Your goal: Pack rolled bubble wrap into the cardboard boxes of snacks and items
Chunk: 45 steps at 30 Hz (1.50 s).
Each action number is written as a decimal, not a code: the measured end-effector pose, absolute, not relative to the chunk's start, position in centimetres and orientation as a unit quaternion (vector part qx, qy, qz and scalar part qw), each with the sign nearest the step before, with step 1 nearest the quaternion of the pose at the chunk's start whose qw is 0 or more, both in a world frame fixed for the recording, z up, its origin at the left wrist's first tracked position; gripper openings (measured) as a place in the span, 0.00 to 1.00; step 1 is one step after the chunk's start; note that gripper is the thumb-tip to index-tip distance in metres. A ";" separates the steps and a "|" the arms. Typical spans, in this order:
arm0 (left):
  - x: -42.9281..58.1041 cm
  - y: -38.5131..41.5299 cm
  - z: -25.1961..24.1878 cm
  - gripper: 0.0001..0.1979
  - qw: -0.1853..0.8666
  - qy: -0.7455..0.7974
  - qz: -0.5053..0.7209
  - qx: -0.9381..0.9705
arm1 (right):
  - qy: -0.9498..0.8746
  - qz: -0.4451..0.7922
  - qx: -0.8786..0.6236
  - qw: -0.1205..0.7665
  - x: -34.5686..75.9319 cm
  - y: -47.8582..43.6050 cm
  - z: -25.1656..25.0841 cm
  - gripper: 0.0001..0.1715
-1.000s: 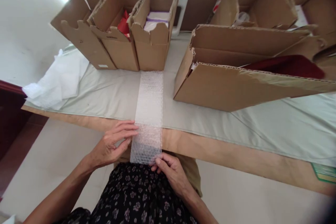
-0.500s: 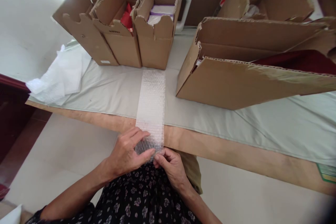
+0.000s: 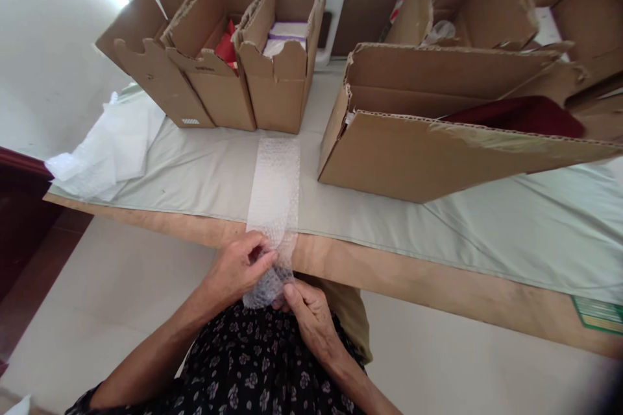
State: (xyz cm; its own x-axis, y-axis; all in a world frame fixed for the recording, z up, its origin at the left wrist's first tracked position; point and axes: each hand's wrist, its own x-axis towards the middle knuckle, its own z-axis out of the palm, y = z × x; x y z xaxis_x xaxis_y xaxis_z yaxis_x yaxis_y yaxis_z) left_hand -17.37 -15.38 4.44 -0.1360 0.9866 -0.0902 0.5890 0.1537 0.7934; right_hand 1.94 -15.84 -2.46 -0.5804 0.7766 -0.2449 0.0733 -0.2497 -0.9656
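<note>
A long strip of bubble wrap lies across the cloth-covered table and hangs over its front edge toward my lap. My left hand pinches the strip near the edge, thumb and fingers closing on a raised fold. Lower down, my right hand grips the near end, its thumb on top and its other fingers partly hidden beneath. Between both hands the clear plastic is crumpled and bunched.
Three tall cardboard boxes stand behind the strip, and a wide cardboard box with dark red cloth is to the right. More bubble wrap is piled at the left. A wooden edge runs along the table's front.
The near end of the bubble wrap has gone from fairly flat to bunched. My left fingers have closed on a fold, and my right thumb now lies over the end. The view has shifted slightly.
</note>
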 end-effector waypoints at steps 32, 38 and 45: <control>-23.1 -21.2 2.9 0.25 0.429 0.704 0.514 0.239 | -0.451 0.719 -0.467 0.248 4.1 -17.1 -4.6 0.34; -21.8 -19.0 5.8 0.36 0.511 0.625 0.465 0.364 | -0.459 0.720 -0.458 0.248 3.7 -17.1 -4.6 0.34; -17.3 -14.2 4.9 0.40 0.596 0.534 0.405 0.442 | -0.471 0.729 -0.420 0.265 4.3 -17.2 -4.2 0.32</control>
